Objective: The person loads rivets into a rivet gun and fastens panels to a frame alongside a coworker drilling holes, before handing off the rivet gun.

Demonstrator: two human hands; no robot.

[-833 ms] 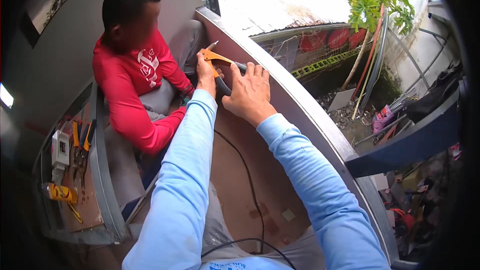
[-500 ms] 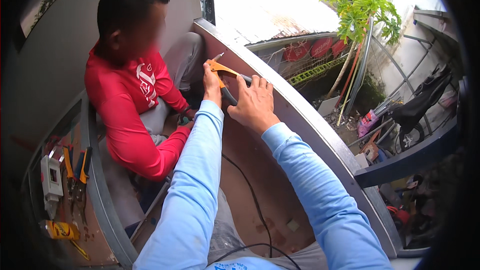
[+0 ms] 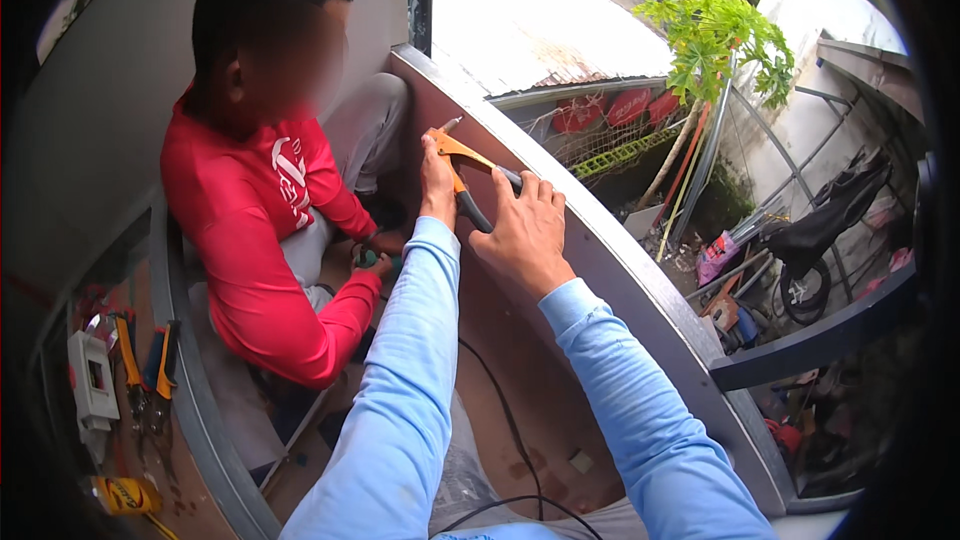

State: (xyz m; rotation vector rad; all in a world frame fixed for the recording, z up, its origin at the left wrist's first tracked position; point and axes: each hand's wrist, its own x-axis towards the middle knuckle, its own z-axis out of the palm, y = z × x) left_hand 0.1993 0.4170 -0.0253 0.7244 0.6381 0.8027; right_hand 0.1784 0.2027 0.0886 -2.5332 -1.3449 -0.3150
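Observation:
An orange hand riveter with black-sleeved handles is raised over the near side of the low wall, its two handles spread apart. Closed around its head, below the silver nose, is my left hand. My right hand is on the handles: the fingers lie over the upper one, while the thumb is by the end of the lower one. Whatever is at the tip of the nose is too small to make out.
A co-worker in a red shirt sits close on my left, holding something green. Pliers, a white plastic housing and a yellow container lie at far left. A metal-topped low wall runs alongside; a black cable crosses the floor.
The view has shifted a little, so my hands and the riveter appear slightly lower and farther right. My grip looks much the same. More of the co-worker's green item shows.

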